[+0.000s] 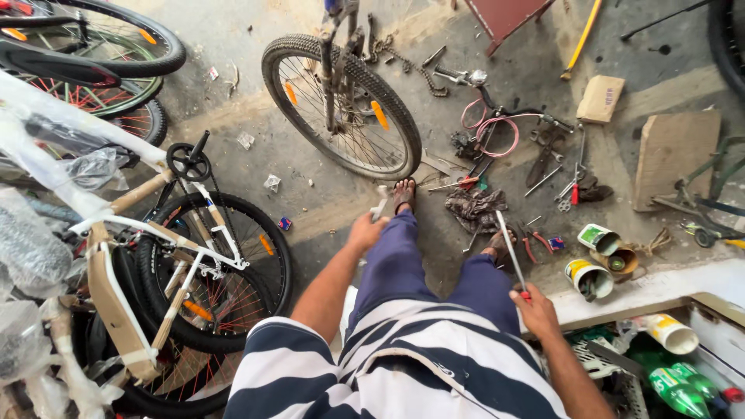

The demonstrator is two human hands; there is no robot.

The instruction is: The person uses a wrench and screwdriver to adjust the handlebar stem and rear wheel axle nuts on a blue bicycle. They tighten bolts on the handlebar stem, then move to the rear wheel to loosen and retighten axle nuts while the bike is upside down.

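Two tools are in my grasp as I sit over the grey concrete floor [233, 46]. My right hand [534, 310] is closed around the red handle end of a long thin metal rod [511, 252]; its long axis runs up and slightly left from my fist, passing over my right sandalled foot [497, 247]. My left hand [365, 231] is curled around a small white tool [380, 203] whose kind I cannot tell, just beside my left foot [403, 194]. Ahead, near both feet, stands a black-tyred bicycle wheel with orange reflectors [341, 101]. Loose pliers and spanners [566, 186] lie to the right, two open paint tins [594, 260] nearer, and a cardboard-wrapped white bicycle [178, 248] to the left.
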